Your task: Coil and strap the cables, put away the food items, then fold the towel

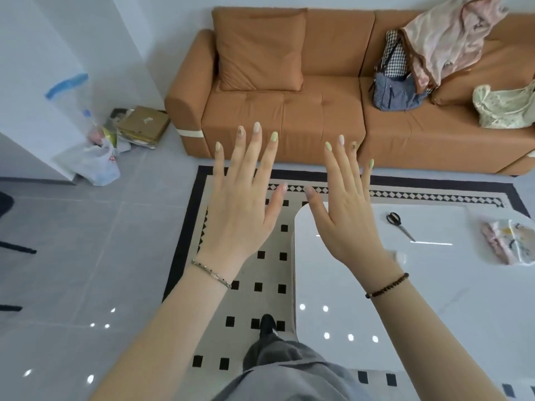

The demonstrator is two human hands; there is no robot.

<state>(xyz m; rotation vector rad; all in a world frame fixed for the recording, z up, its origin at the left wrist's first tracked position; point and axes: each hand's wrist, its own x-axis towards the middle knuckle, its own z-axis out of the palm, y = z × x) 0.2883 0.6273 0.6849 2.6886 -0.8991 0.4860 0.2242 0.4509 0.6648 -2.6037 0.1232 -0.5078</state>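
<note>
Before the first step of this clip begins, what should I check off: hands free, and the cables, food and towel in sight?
1. Left hand free: ok, fingers spread, holding nothing.
2. Right hand free: ok, fingers spread, holding nothing.
3. Cables in sight: not ok, none shows on the white table or the sofa.
4. Food found: cannot tell, the clear packet at the table's right edge has contents I cannot read.
5. Towel found: cannot tell, the pink cloth draped over the sofa back may be it.
6. Scissors out of the way: ok, they lie on the table, apart from both hands.
</note>
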